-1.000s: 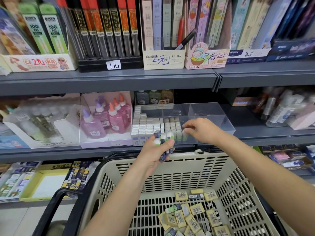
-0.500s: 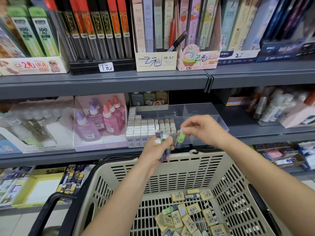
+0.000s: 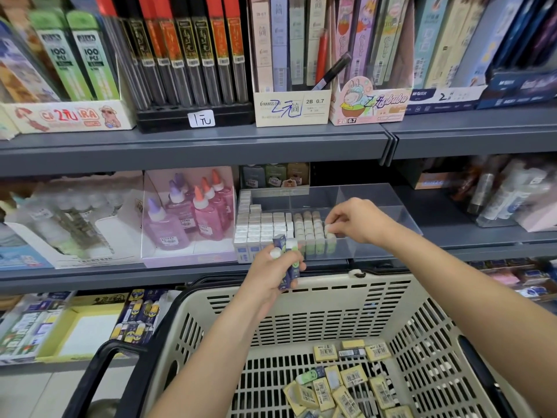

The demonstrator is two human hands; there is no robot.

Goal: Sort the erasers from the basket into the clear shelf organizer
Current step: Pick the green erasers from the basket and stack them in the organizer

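Observation:
The clear shelf organizer (image 3: 376, 212) stands on the middle shelf, holding rows of white and green-sleeved erasers (image 3: 265, 224). My right hand (image 3: 358, 221) reaches into it and pinches a green-sleeved eraser (image 3: 330, 235) standing upright at the right end of the front row. My left hand (image 3: 271, 273) hovers over the basket's far rim and grips a bundle of blue- and green-sleeved erasers (image 3: 287, 260). The beige basket (image 3: 331, 297) below holds several yellow-wrapped erasers (image 3: 346, 381) on its bottom.
Pink and purple glue bottles (image 3: 193, 212) sit in a box left of the organizer. Pencil-lead boxes (image 3: 289, 110) line the shelf above. The basket's black handle (image 3: 99, 372) hangs at lower left. More stationery fills the lower shelf (image 3: 75, 321).
My right hand took a green eraser from the bundle in my left hand and carried it up into the organizer's front row. My left hand stayed in place.

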